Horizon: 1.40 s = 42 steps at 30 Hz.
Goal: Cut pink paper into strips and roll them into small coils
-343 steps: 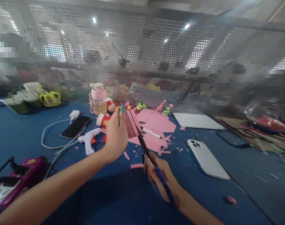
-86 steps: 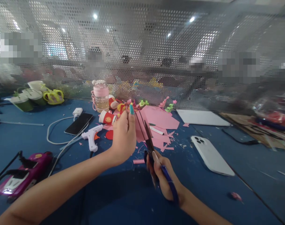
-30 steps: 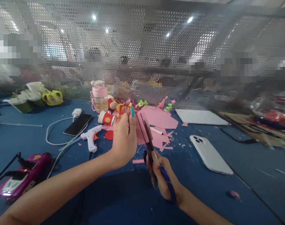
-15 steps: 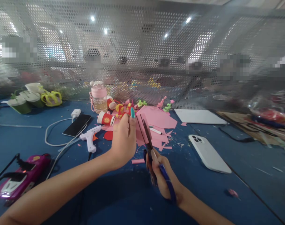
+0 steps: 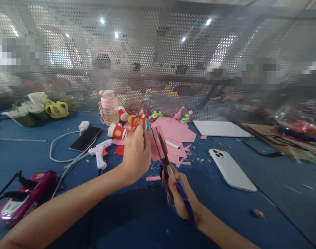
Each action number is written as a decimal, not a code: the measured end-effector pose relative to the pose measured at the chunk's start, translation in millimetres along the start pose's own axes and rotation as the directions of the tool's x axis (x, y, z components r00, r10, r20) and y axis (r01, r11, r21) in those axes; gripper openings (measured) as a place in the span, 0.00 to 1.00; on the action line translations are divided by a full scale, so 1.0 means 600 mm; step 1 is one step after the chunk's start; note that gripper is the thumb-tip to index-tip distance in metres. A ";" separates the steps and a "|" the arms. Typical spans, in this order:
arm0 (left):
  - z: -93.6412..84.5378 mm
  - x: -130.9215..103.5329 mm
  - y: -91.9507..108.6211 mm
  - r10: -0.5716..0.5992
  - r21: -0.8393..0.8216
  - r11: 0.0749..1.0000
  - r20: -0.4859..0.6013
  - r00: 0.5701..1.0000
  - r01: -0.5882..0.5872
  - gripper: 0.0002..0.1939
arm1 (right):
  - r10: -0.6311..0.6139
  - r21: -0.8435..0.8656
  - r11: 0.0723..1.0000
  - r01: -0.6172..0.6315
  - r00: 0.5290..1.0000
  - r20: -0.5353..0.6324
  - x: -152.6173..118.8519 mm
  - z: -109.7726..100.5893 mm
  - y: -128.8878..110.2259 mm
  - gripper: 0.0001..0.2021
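My left hand [image 5: 137,154] is closed on a pink paper piece [image 5: 155,147], with a teal thumbnail pointing up. Blue-handled scissors [image 5: 165,155] are gripped in my right hand [image 5: 181,193], their blades slightly parted and pointing up at the pink piece. Behind my hands, pink paper sheets [image 5: 173,129] and scraps lie in a pile with a white pen [image 5: 172,144]. A narrow pink strip [image 5: 153,178] rests on the blue table between my hands.
To the left are a white glue gun [image 5: 98,154], black phone [image 5: 85,139], red paper cup [image 5: 117,131], pink-lidded bottle [image 5: 109,107] and purple power strip [image 5: 25,197]. A white phone [image 5: 232,169] lies right, before a perforated metal screen [image 5: 158,52].
The scissor blades have shifted very slightly against the pink paper. Both hands keep nearly the same place and grip.
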<state>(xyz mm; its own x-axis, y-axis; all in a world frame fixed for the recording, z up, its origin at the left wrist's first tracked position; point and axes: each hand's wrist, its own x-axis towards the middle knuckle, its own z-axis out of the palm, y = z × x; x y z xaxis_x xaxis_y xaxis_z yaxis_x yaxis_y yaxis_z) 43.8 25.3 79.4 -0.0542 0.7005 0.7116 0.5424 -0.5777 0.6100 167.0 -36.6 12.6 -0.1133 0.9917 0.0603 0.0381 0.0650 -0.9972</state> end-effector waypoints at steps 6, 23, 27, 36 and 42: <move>-0.001 -0.009 -0.010 0.046 -0.323 0.946 0.073 0.996 -0.020 0.17 | -0.111 -0.047 0.992 0.115 0.991 0.077 -0.001 -0.004 -0.001 0.24; 0.013 -0.015 -0.002 -0.121 -0.493 0.853 0.136 0.983 0.173 0.23 | -0.244 -0.113 0.961 0.254 0.965 0.097 0.002 -0.012 -0.004 0.22; 0.012 -0.013 -0.004 -0.137 -0.460 0.870 0.117 0.984 0.176 0.23 | -0.284 -0.133 0.942 0.308 0.943 0.175 0.000 -0.013 -0.019 0.24; 0.011 -0.016 -0.009 0.008 -0.360 0.933 0.081 0.997 0.021 0.18 | -0.268 -0.096 0.954 0.284 0.951 0.154 -0.004 -0.011 -0.020 0.23; 0.009 -0.019 -0.010 0.166 -0.228 0.962 0.043 0.985 -0.152 0.15 | -0.286 -0.109 0.946 0.304 0.946 0.152 -0.002 -0.012 -0.014 0.23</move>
<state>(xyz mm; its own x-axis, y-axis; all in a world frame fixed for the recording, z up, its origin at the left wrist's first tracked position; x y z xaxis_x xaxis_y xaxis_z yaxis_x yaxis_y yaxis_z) 45.6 23.1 65.7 0.0732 0.6122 0.7873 0.3384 -0.7579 0.5578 174.1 -37.8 21.0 -0.2693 0.9026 0.3357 0.1096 0.3750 -0.9205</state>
